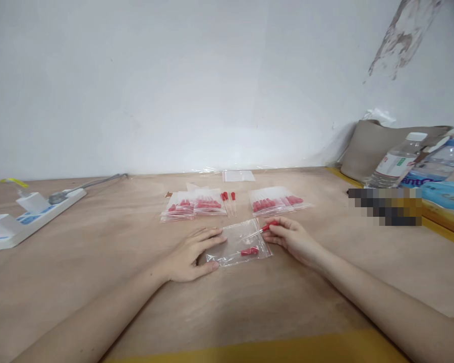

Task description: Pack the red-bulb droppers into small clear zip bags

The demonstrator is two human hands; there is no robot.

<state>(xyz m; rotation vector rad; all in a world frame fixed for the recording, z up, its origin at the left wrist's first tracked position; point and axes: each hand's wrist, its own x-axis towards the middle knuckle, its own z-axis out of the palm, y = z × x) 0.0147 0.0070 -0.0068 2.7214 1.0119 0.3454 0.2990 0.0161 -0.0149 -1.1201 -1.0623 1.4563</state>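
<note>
A clear zip bag (237, 243) lies flat on the brown table in front of me, with one red-capped dropper (249, 251) inside it. My left hand (191, 253) rests on the bag's left edge, fingers stretched out flat. My right hand (292, 238) pinches another red-capped dropper (263, 229) at the bag's right opening, its glass tip pointing into the bag. Behind lie a stack of filled bags (192, 205) at left, filled bags (277, 201) at right, and loose droppers (229, 200) between them.
A white power strip (30, 219) with plugs and a grey cable sits far left. Empty clear bags (238, 175) lie by the wall. At right stand a beige bag (371, 151), two water bottles (399, 161) and a blue pack (444, 194).
</note>
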